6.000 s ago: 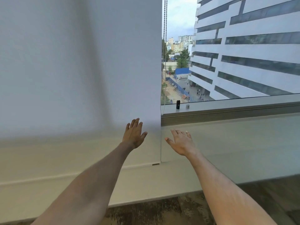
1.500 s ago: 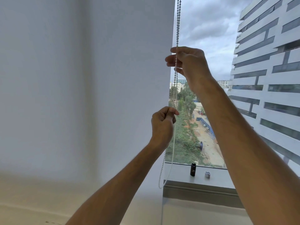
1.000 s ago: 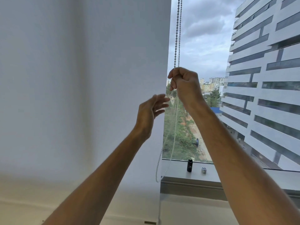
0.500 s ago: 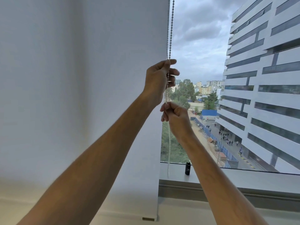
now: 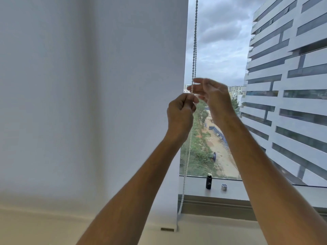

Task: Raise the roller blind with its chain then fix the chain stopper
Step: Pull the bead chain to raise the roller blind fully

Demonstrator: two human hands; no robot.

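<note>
A white roller blind covers the left part of the window, and its bottom bar hangs just below the sill. The bead chain runs down along the blind's right edge. My left hand is closed on the chain at mid height. Just to its upper right, my right hand is blurred, its fingers spread and loosely curled beside the chain. Below my left hand the chain hangs slack down to its loop. I see no chain stopper.
A grey window sill carries a small black bottle and a small white cup. Through the glass stand a large white building and a street far below. A cream wall lies under the sill.
My left hand has dropped from its high grip, pulling the chain down. My right hand has let go of the chain and risen above the left, fingers spread.
</note>
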